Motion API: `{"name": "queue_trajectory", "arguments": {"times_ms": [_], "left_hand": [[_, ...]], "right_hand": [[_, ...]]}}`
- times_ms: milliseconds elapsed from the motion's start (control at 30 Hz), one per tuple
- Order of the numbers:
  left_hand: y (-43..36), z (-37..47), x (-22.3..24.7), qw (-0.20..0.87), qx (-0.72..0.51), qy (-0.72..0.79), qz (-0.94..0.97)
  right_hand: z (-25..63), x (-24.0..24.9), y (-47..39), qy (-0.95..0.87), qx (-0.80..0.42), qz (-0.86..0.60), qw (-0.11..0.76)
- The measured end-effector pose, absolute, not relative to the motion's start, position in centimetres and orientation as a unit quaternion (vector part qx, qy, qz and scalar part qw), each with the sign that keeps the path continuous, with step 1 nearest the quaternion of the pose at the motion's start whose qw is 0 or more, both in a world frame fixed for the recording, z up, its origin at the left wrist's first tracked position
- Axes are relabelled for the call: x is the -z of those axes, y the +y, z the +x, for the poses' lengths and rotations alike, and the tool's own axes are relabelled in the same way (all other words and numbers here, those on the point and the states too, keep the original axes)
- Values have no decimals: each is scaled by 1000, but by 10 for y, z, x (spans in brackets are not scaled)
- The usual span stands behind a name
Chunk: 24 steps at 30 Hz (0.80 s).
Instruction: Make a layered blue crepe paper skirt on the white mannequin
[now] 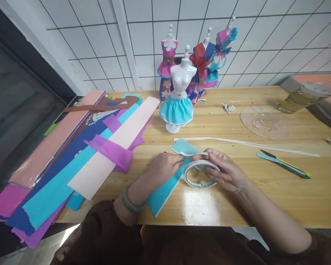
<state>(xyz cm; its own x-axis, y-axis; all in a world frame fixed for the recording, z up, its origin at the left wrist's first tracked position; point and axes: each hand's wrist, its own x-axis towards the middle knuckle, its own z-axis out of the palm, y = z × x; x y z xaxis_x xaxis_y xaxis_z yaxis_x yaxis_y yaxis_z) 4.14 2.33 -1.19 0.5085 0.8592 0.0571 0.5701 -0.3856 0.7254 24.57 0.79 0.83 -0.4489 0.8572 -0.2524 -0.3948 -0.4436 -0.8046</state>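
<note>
Currently in hand: one tape roll (194, 183) and one curved white strip (194, 153) are being held over the table (264, 206)
Left hand (165, 167): pinching the curved white strip's left end with thumb and finger
Right hand (223, 169): gripping the tape roll's right side, with the curved white strip's other end reaching its thumb
Dress forms: four are standing at the back; the front dress form (182, 75) is wearing one gathered turquoise skirt (176, 110), the other three are wearing multicoloured outfits
Other counts: one long white strip (245, 141), one slim tool (289, 165), one clear plate (270, 136) and one glass cup (300, 97) are resting rightward
Roll's look: white, ring-shaped, tilting, its inner wall showing faint print
Turquoise paper (165, 187): lying partly under the hands, one white edge showing along its lower right side
Edges: the table's front edge is running just below the paper's bottom corner; the paper pile (99, 165) is poking past it at left
Room: wood is stretching between the right forearm and the slim tool
</note>
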Motion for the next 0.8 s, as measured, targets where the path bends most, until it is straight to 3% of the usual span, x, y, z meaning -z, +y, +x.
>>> {"name": "queue_trajectory", "arguments": {"times_ms": [333,633,800], "left_hand": [[28,40,10,593,-306,437,603],[29,36,8,680,-309,415,519],[30,36,9,662,-303,437,528]], "right_hand": [[244,-5,-2,-470,-747,-308,356],[240,-8,-6,-526,-686,-370,340],[236,-12,-8,-542,-664,-389,337]]}}
